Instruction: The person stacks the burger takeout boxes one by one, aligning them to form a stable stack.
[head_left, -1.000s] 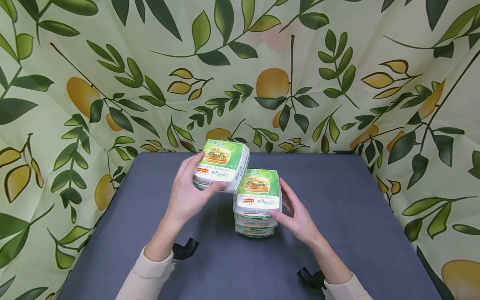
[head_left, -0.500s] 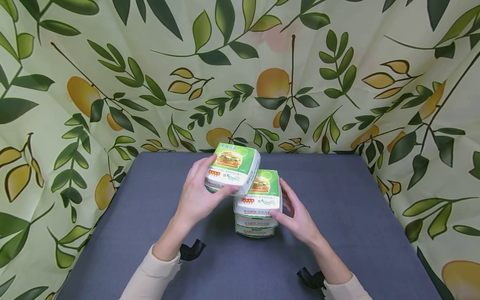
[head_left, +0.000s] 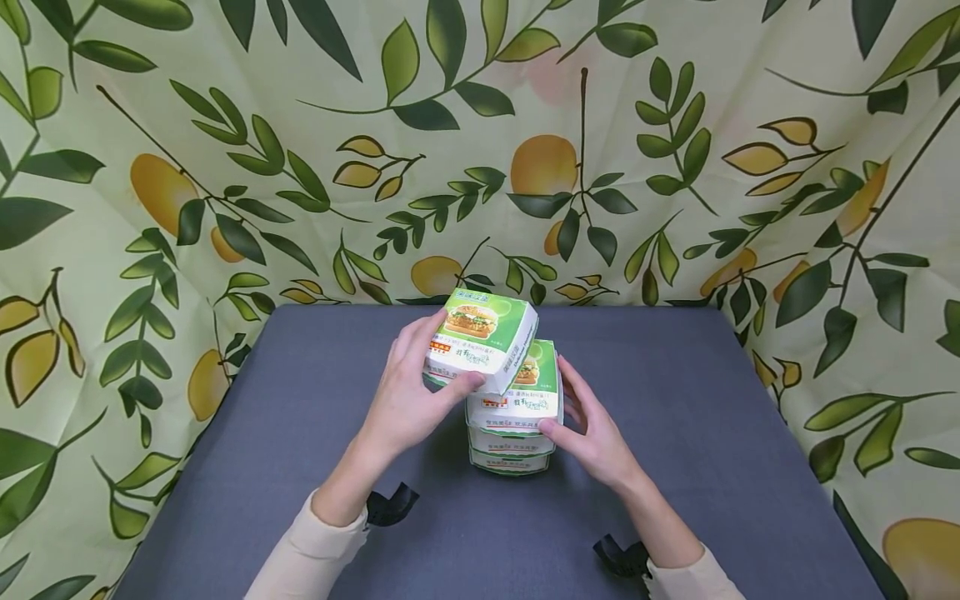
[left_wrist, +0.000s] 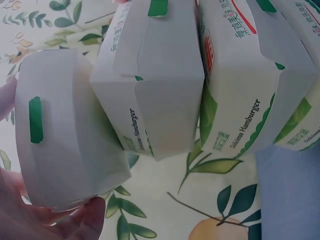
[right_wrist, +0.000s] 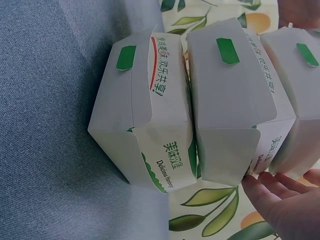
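Observation:
My left hand grips a white and green hamburger box with a burger picture on its lid. It tilts above the back left part of a stack of three similar boxes. The stack's top box is partly covered by the held one; beneath it show the middle box and the bottom box. My right hand holds the top box at its right side, thumb at the front corner. In the left wrist view, the held box shows a green tab. Whether it touches the stack I cannot tell.
The stack stands on a table with a blue-grey cloth. A curtain printed with leaves and fruit hangs behind and at both sides. Black straps sit at both wrists.
My left hand has carried its hamburger box to the right and slightly towards me, so it covers more of the stack's top box. My right hand and the stack have stayed in place.

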